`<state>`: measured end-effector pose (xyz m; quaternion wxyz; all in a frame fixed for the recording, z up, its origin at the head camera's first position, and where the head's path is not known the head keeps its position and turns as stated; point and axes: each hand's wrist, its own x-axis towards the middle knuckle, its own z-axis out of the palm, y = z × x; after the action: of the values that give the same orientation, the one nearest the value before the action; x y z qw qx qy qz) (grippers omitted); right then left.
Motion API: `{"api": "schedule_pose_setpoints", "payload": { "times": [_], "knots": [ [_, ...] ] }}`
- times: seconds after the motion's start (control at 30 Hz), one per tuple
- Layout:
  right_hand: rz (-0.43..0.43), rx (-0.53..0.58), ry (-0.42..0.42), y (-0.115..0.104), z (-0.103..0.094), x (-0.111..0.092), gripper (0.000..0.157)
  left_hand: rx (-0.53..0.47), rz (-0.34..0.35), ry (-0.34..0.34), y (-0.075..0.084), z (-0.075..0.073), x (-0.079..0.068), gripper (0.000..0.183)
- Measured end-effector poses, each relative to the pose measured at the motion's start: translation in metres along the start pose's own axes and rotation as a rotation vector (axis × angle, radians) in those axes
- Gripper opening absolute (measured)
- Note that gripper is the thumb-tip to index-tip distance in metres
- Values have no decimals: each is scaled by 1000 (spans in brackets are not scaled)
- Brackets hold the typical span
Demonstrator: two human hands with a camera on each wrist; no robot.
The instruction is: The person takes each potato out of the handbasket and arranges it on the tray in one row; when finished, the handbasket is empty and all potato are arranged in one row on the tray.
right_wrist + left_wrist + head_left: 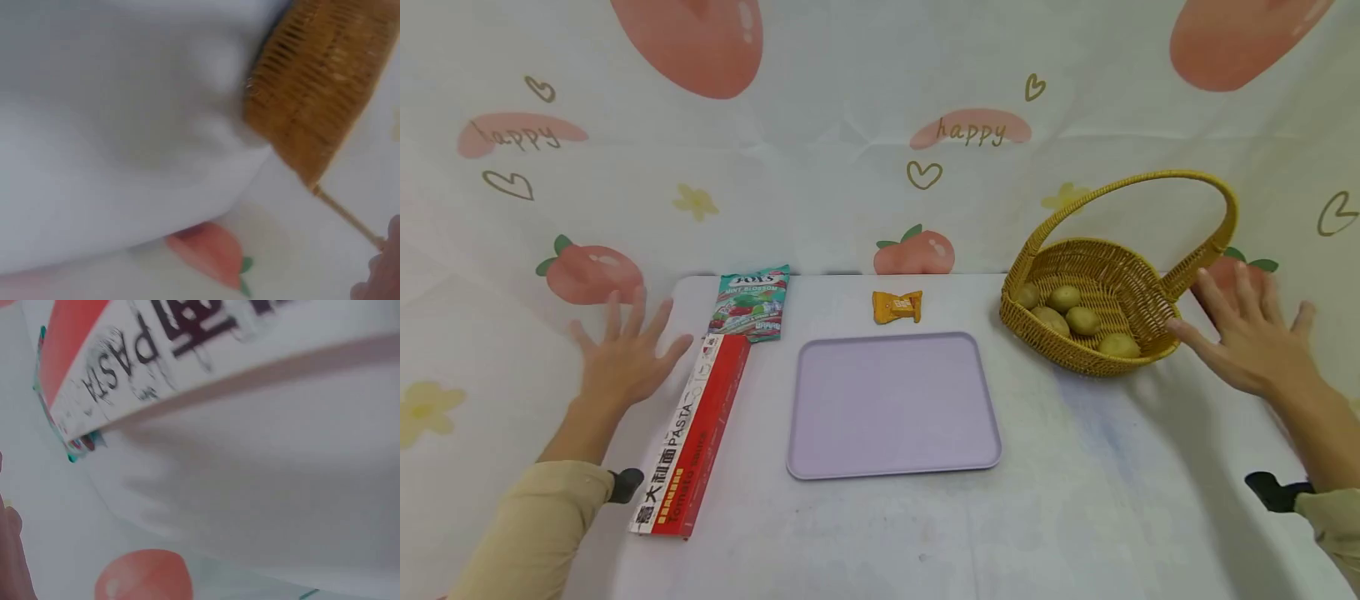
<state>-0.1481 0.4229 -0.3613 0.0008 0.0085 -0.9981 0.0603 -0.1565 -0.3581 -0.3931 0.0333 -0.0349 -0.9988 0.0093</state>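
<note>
My left hand (625, 358) is spread with fingers straight, holding nothing, just left of a red and white pasta box (692, 433). In the left wrist view the same pasta box (162, 356) fills the top, and part of the hand shows at the left edge. On the other side, my right hand (1255, 333) is also spread and holds nothing, beside the rim of a yellow wicker basket (1075, 354). Several potatoes (1082, 321) lie in the basket. The right wrist view shows the basket (319, 87) from its side.
A lilac tray (895, 408) lies flat mid-table. Behind it is a small orange wrapped snack (897, 307). A teal candy bag (748, 304) lies at the far end of the pasta box. A patterned cloth (820, 125) hangs behind the table, and the basket's tall handle (1150, 177) arches upward.
</note>
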Motion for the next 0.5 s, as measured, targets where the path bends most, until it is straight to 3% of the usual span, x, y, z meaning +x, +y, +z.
{"api": "schedule_pose_setpoints", "payload": {
  "times": [0.23, 0.37, 0.5],
  "knots": [
    [-182, 141, -20, -20, -4, 6, 83, 36, 85, -28, 26, -8, 8, 78],
    [-216, 318, -151, -27, -10, 14, 86, 33, 146, -50, 45, -10, 12, 77],
    [-209, 410, -307, -29, -15, 25, 91, 5, 209, -77, 65, -10, 15, 76]
  ]
}}
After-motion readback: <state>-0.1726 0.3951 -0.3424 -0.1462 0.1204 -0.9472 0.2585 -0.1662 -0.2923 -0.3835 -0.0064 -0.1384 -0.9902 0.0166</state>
